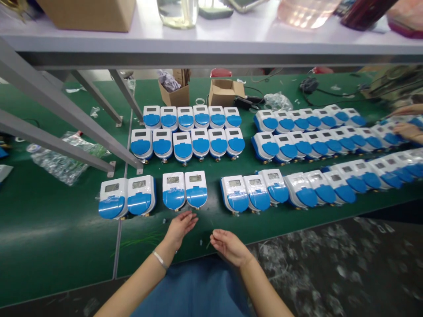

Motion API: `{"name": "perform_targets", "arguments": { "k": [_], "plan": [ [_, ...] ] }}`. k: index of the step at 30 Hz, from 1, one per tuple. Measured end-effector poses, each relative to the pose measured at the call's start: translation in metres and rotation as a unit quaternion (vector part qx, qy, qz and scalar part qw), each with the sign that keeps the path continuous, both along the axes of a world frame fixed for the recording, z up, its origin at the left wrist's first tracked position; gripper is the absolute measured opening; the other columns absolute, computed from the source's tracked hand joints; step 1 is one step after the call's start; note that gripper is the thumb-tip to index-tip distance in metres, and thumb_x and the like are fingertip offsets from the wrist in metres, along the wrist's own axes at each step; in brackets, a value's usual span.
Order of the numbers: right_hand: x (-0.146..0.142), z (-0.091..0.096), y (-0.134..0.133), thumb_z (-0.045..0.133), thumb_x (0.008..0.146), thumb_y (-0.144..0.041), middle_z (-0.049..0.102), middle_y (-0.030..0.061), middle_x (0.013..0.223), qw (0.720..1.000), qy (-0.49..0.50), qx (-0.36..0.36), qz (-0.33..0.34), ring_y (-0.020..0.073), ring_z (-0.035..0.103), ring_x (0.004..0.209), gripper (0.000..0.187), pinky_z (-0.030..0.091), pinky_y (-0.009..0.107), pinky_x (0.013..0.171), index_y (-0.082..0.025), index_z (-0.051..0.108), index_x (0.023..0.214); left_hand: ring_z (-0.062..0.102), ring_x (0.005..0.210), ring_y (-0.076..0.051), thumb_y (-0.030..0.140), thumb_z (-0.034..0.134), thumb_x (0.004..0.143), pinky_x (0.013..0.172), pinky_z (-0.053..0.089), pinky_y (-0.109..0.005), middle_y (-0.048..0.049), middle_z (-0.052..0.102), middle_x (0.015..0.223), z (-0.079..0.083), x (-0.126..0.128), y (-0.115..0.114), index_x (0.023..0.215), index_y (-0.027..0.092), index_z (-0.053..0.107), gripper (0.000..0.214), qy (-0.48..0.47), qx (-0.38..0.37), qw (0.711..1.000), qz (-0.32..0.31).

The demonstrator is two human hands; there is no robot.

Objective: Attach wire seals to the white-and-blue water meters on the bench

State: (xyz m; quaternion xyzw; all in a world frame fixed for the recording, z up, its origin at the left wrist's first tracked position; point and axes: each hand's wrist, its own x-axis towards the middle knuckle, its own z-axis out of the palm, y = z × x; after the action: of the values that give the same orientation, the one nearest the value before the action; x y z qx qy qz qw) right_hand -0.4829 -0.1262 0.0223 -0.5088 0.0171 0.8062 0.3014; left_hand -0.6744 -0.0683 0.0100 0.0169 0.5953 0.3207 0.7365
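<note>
Several white meters with blue lids lie in rows on the green bench [59,237]. My left hand [180,226], with a silver bracelet at the wrist, rests near the bench's front edge. Its fingers are stretched out just below a pair of meters [185,190] and hold nothing. My right hand [228,246] hovers beside it over the edge, fingers loosely curled; a thin green strand [209,243] sits at the fingertips, and I cannot make out whether the hand grips it.
Two small open cardboard boxes [224,91] stand at the back. Plastic bags [62,160] lie at the left under slanted grey shelf struts [66,119]. Another person's hands [408,127] touch meters at the far right. Debris litters the floor.
</note>
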Motion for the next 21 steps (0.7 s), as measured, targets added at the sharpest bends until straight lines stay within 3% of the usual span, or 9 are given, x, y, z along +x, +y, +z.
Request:
{"name": "perform_targets", "arguments": {
  "k": [4,8,17,21],
  "plan": [
    [-0.027,-0.005,0.023,0.080,0.060,-0.028,0.069,0.0041,0.080,0.990,-0.070,0.027,-0.120,0.0108,0.067,0.070,0.031,0.052,0.016,0.062,-0.015,0.061,0.081,0.067,0.082,-0.016,0.005,0.061,0.079,0.077,0.055,-0.023,-0.0120,0.069,0.089,-0.005,-0.002,-0.011,0.081,0.009,0.066,0.006,-0.064,-0.058,0.995,0.046],
    [-0.051,-0.013,0.037,0.077,0.062,-0.035,0.070,0.0046,0.079,0.966,-0.178,0.094,-0.161,0.0149,0.067,0.076,0.032,0.052,0.023,0.069,-0.015,0.059,0.080,0.067,0.082,-0.018,0.001,0.057,0.079,0.079,0.057,-0.026,-0.0114,0.069,0.086,-0.012,-0.002,-0.017,0.080,0.006,0.066,0.011,-0.085,-0.077,0.989,0.094],
    [-0.062,-0.023,0.034,0.066,0.074,-0.035,0.066,0.0027,0.074,0.898,-0.368,0.226,-0.081,0.0158,0.062,0.073,0.021,0.049,0.028,0.072,-0.016,0.059,0.079,0.067,0.089,-0.024,0.003,0.056,0.081,0.079,0.058,-0.032,-0.0129,0.069,0.091,-0.008,-0.001,-0.017,0.085,0.006,0.066,0.011,-0.101,-0.084,0.985,0.109],
    [-0.062,-0.022,0.035,0.063,0.076,-0.034,0.065,0.0027,0.075,0.891,-0.380,0.239,-0.064,0.0155,0.062,0.072,0.019,0.049,0.027,0.071,-0.016,0.058,0.079,0.067,0.089,-0.024,0.003,0.055,0.081,0.079,0.058,-0.031,-0.0129,0.069,0.092,-0.008,-0.001,-0.018,0.085,0.005,0.066,0.011,-0.102,-0.084,0.985,0.111]
  ]
}}
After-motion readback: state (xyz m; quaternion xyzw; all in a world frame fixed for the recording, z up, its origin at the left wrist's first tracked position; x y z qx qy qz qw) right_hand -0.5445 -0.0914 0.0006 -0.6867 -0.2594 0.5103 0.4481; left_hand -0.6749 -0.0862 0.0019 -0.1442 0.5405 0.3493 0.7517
